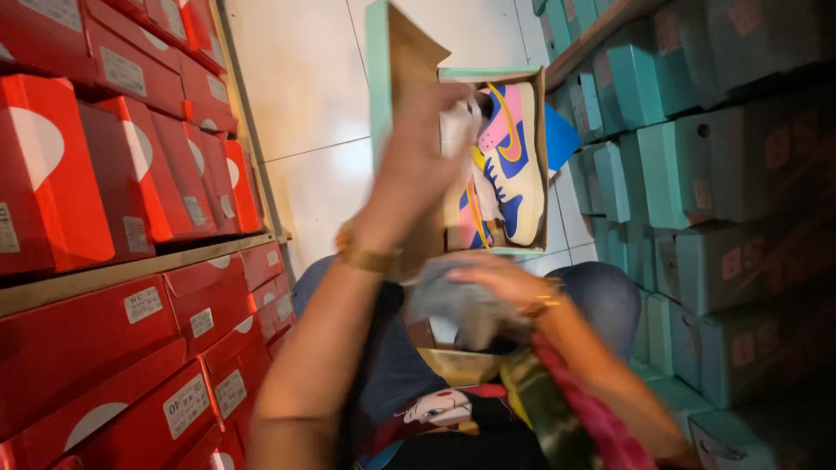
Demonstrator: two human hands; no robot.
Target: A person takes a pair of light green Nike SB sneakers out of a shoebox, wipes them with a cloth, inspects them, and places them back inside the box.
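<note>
Two colourful sneakers (pixel 509 165) could be tipped from the open teal cardboard box (pixel 380 78), gripped by the left hand (pixel 418 165) while crumpled grey paper (pixel 461 305) is clutched by the right hand (pixel 496 277).

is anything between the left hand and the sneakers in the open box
Yes, in part. White wrapping paper lies bunched at the box's left side, right at the blurred left hand. The colourful sneaker lies uncovered just beyond it. The right hand rests on grey paper below.

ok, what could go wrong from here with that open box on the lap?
1. The open teal cardboard shoebox rests on the knees, not a surface; it might tip and spill the pink, blue and yellow sneakers.
2. The left hand is motion-blurred beside the white tissue paper, which could tear.
</note>
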